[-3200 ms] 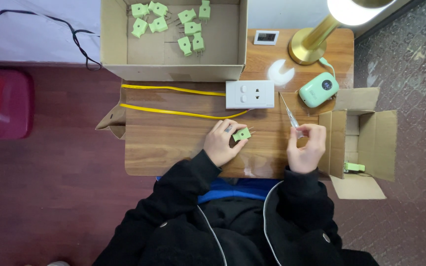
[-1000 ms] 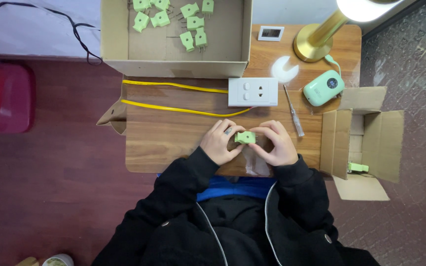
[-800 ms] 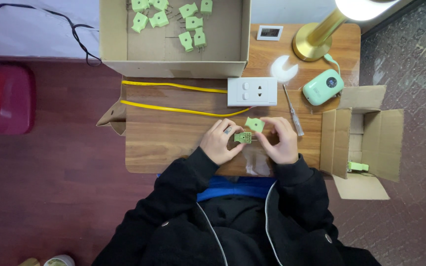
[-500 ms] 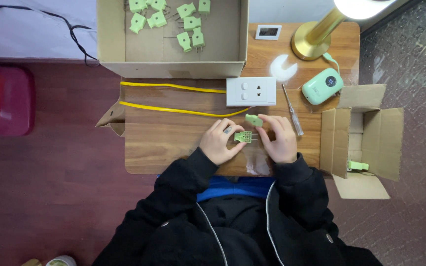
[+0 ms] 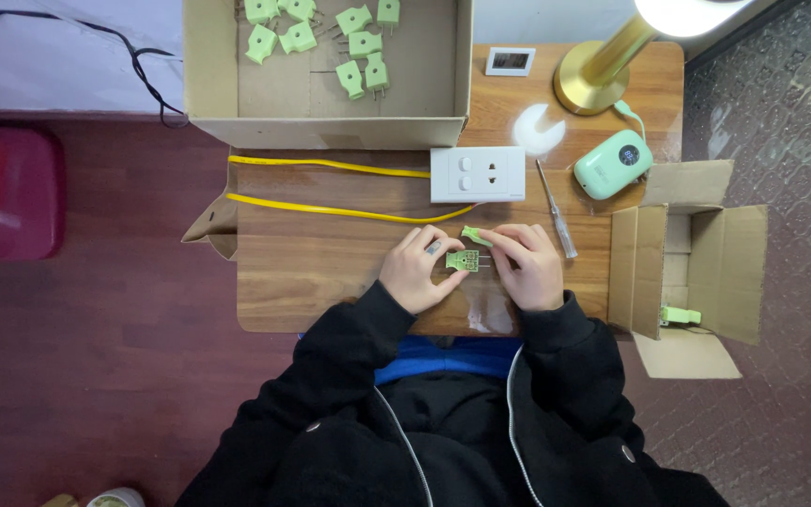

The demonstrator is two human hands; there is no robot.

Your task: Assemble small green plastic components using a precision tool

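Note:
My left hand [image 5: 417,271] holds the open half of a small green plug [image 5: 463,260] with metal prongs, low over the wooden table [image 5: 321,272]. My right hand [image 5: 527,266] pinches the plug's separate green cover piece [image 5: 474,235] just above it. A screwdriver [image 5: 555,195] lies on the table to the right of my right hand.
A white socket block [image 5: 477,174] with a yellow cable [image 5: 330,208] lies ahead. A large cardboard box [image 5: 326,70] at the back holds several green plugs. A smaller open carton [image 5: 696,268] stands on the right. A brass lamp [image 5: 603,70] and a green device [image 5: 613,164] sit at the back right.
My right hand put down the screwdriver, came to the plug in my left hand, and lifted a green cover piece off it.

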